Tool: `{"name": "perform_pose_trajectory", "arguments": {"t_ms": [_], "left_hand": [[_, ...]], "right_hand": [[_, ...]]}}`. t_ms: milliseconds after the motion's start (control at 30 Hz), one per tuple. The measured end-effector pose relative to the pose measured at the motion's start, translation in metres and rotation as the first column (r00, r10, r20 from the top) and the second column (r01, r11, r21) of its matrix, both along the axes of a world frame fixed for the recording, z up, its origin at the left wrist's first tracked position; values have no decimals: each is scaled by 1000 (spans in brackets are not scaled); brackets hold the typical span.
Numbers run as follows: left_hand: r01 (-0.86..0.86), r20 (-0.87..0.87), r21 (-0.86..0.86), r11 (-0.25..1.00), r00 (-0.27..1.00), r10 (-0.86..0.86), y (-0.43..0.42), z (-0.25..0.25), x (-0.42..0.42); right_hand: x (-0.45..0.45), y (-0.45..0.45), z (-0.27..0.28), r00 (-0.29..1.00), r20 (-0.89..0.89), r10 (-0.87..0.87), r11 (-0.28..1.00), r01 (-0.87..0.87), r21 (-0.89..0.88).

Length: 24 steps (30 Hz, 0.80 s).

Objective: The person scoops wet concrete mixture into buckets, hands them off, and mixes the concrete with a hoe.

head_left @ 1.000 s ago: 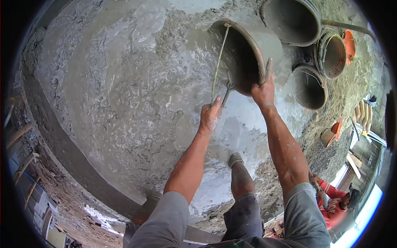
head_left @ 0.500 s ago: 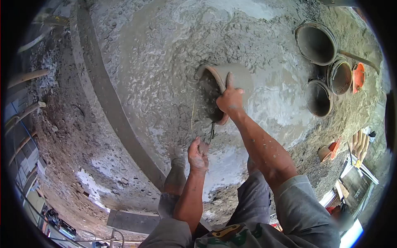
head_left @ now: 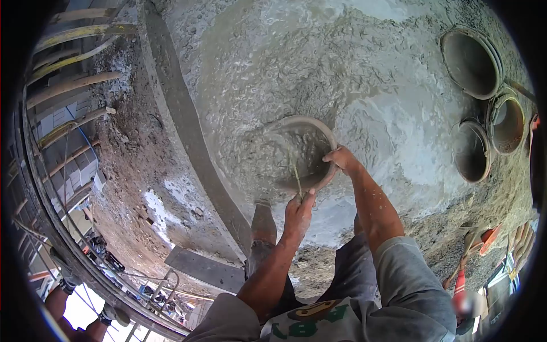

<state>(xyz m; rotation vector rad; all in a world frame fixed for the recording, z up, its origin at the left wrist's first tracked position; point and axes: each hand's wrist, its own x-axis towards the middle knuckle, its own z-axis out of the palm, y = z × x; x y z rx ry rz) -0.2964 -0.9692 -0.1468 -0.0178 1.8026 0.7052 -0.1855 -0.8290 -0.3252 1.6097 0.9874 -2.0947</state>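
Grey, wet mortar covered most of the ground, and in it, in front of the person, lay a bucket tipped on its side, its mouth turned leftward and some of the lumpy mix inside. The left hand was closed around the pale handle, at the near edge of the bucket's mouth. The right hand grasped the right side of the rim, with fingers hooked over its edge. A boot stood in the mix just below the bucket, beside the left forearm. Well apart on the right, three more buckets sat close together: a large one, a smaller one below it, and a third nearest the person. A long, curved concrete edge bounded the mortar on the left, with a flat board near its lower end. Another person's feet showed at the lower left, beyond metal bars
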Motion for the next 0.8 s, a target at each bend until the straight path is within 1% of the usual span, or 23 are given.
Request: {"name": "perform_pose_trajectory", "arguments": {"t_ms": [67, 100, 133, 167, 200, 267, 300, 367, 400, 467, 500, 567, 600, 633, 667, 733, 800], "left_hand": [[17, 33, -7, 1000, 999, -16, -1, -6, 13], [-52, 36, -3, 999, 998, 52, 2, -2, 14], [-169, 14, -18, 986, 986, 169, 9, 10, 10], [-254, 41, 15, 967, 967, 253, 3, 11, 4], [-334, 73, 56, 941, 941, 330, 2, 10, -3], [-309, 51, 37, 950, 950, 307, 29, 29, -16], [-301, 40, 15, 953, 953, 301, 37, 42, -21], [-256, 44, 32, 966, 966, 254, 41, 76, -29], [-225, 35, 46, 973, 974, 224, 42, 95, -39], [-216, 37, 68, 974, 976, 214, 36, 141, -57], [-217, 36, 95, 972, 976, 215, 35, 167, -67], [-187, 49, 154, 970, 982, 182, 35, 234, -92], [-180, 40, 191, 965, 984, 176, 32, 273, -106], [-180, 22, 238, 955, 983, 180, 30, 309, -120], [-148, -27, 304, 941, 986, 164, 29, 346, -137], [-92, -129, 403, 910, 979, 156, 15, 413, -164], [-112, -152, 560, 821, 960, 235, -6, 471, -191]], "right_hand": [[20, -16, -12, 991, -42, -127, 992, 127, -11], [27, -22, -17, 996, 20, -82, 992, 80, 96], [30, -29, -18, 995, 91, -43, 979, 23, 205], [34, -31, -11, 986, 165, -10, 949, -43, 312], [37, -28, 1, 978, 181, -101, 957, 46, 285], [34, -21, 29, 937, 206, -281, 943, 231, 238], [33, -12, 52, 941, 209, -265, 953, 224, 202], [44, -16, 50, 957, 248, -152, 932, 55, 357], [44, -18, 53, 959, 264, -105, 902, -20, 430], [33, -14, 115, 962, 243, -127, 917, 20, 399], [21, -2, 156, 965, 224, -135, 917, 36, 396], [-3, 9, 254, 989, 72, -131, 956, 106, 274], [-14, 11, 302, 997, 23, -70, 964, 62, 260], [-26, 13, 340, 999, -43, 5, 966, 6, 257], [-37, 12, 362, 995, -60, 81, 963, -63, 260], [-66, 9, 426, 978, -171, 121, 938, -56, 341], [-93, 9, 495, 946, -301, 123, 924, 1, 383]]}}
